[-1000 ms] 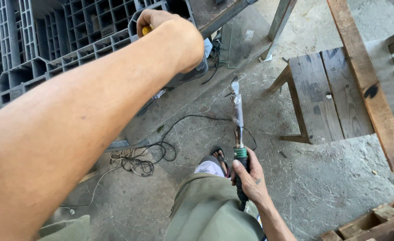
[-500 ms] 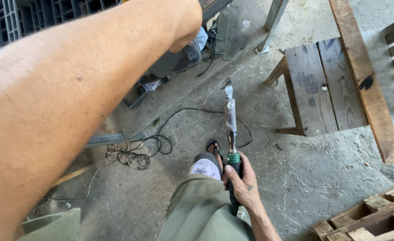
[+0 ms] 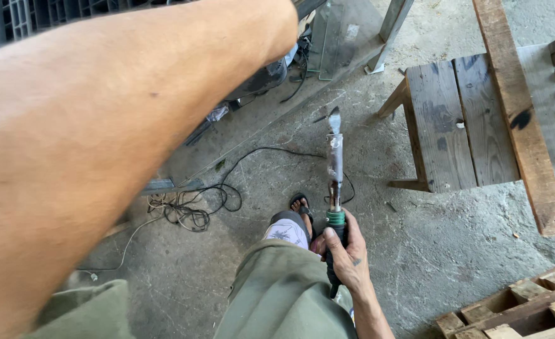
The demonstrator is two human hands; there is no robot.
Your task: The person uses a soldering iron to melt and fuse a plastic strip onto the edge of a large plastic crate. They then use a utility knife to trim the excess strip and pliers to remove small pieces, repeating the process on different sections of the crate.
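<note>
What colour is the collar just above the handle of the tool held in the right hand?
Green, on the tool gripped by the right hand; the head view shows it.

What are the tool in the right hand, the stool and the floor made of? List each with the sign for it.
Tool: a bare, dull grey metal barrel, scuffed, on a dark handle with a green collar, likely plastic, gripped by the right hand.
Stool: weathered grey wood, unpainted; plank seams and grain show.
Floor: rough concrete by the look, pale, cracked and dusty.
</note>
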